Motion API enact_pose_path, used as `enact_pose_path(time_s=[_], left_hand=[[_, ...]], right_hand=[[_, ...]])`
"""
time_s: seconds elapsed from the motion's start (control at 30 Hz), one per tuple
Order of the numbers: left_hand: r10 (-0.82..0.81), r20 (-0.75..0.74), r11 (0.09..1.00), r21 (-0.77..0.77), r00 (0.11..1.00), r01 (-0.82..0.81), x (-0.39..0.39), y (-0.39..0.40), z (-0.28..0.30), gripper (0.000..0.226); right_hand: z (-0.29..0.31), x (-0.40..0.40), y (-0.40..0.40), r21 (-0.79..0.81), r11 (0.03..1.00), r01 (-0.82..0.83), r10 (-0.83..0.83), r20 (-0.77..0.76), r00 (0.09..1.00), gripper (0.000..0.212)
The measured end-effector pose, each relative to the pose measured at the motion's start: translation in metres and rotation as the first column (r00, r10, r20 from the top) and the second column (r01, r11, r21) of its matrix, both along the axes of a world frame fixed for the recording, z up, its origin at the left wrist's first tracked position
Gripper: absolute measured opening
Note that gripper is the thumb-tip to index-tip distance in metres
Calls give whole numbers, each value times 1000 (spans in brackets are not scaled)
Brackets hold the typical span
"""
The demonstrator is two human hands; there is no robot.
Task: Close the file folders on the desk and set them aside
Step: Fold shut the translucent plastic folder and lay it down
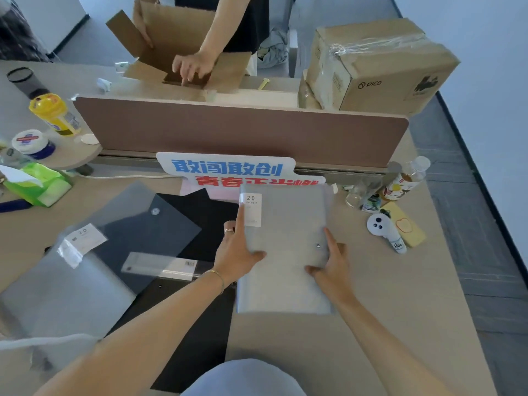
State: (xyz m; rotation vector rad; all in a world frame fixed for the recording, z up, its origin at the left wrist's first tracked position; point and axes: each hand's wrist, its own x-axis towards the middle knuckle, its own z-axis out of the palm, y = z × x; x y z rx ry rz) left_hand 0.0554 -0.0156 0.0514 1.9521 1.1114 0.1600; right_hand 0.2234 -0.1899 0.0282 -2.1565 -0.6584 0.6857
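A closed translucent grey folder [285, 224] with a "20 pockets" label lies flat at the desk's centre right. My left hand [237, 252] grips its left edge, thumb on the cover and index finger along the side. My right hand [333, 267] holds its right edge by the snap button. To the left lies an open dark grey envelope folder [148, 235] with its frosted flap raised. Another frosted folder [63, 284] with a "20" label overlaps it. Both rest on a black folder [200, 324].
A brown partition [243, 130] runs across the desk behind a blue and red sign [228, 168]. Bottles, a glass, a controller [384, 230] and a yellow pad [404, 227] sit at the right. Green tissue pack [40, 184] and jars stand left. Another person handles a cardboard box [177, 44] beyond.
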Motion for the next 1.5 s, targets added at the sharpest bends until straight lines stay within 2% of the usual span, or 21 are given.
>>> enact_pose_path(time_s=[0.07,0.13,0.27,0.33,0.4,0.57,0.73,0.87,1.0,1.2,1.5], left_hand=[[-79,-131,995,48,988,86,11,-6,-15,110],[-107,-211,991,60,972,123,23,-14,-28,97],[-162,-261,986,-2,952,167,44,-28,-47,90],[-186,-249,982,-87,951,169,53,-33,-53,91],[-203,-232,977,-108,951,183,60,-35,-61,92],[-238,-281,971,-57,930,232,72,-37,-84,97],[-255,-340,960,26,905,280,76,-42,-94,84],[-286,-436,927,100,853,361,76,-43,-91,80],[-297,-465,911,122,834,393,73,-43,-86,76],[-297,-429,831,324,853,452,62,-36,-64,65],[-100,-395,834,467,913,293,1,-4,-7,70]], right_hand=[[-6,8,-7,-51,999,12,-10,49,999,105],[-16,16,-13,-85,996,23,-16,79,997,101],[-39,35,-22,-132,991,-3,13,80,997,96],[-47,44,-25,-171,985,-12,24,66,998,96],[-55,52,-27,-216,976,-24,40,70,997,94],[-74,62,-29,-271,961,-48,77,96,992,90],[-87,66,-30,-347,934,-81,139,146,979,87],[-92,62,-31,-443,895,-57,205,293,934,86],[-91,60,-32,-532,844,-69,290,344,893,86],[-63,49,-18,-455,880,-139,351,424,835,82],[4,-7,43,-325,905,-275,413,508,756,82]])
